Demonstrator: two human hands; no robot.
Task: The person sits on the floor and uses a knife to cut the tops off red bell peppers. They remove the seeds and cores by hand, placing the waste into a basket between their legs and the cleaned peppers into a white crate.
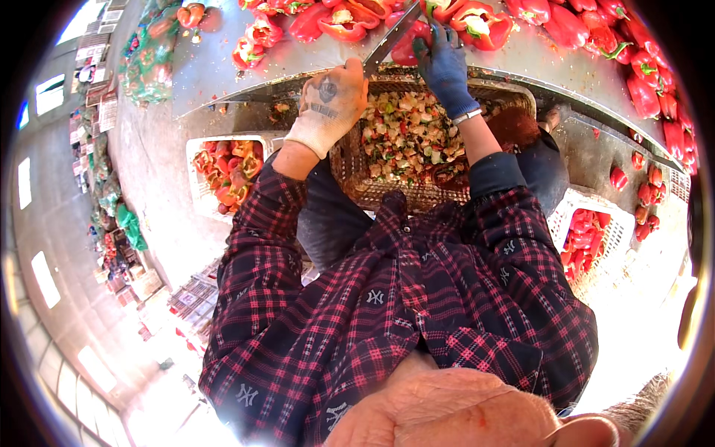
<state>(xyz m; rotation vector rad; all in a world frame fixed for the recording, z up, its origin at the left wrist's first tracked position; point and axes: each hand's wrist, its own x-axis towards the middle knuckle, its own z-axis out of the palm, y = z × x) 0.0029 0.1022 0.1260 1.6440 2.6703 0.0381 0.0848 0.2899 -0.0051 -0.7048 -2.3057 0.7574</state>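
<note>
My left hand (334, 106), in an orange-coated glove with a white cuff, grips the handle of a long knife. The knife's blade (392, 40) slants up and right over the edge of a metal table (313, 58). My right hand (444, 70), in a blue glove, holds a red bell pepper (409, 46) beside the blade, its thumb against the pepper's side. The blade hides part of that pepper. Just beyond lie halved red peppers (347, 22) showing pale cores. Below my hands, a plastic crate (357, 193) between my knees contains chopped pepper cores and seeds (410, 134).
To the left stands a white crate (196, 184) of red and orange pepper pieces (229, 173); to the right, a white basket (617, 215) holds red pieces (584, 243). Whole red peppers (642, 72) crowd the table's right. A green net bag (146, 70) sits at left. Loose peppers (651, 193) dot the floor.
</note>
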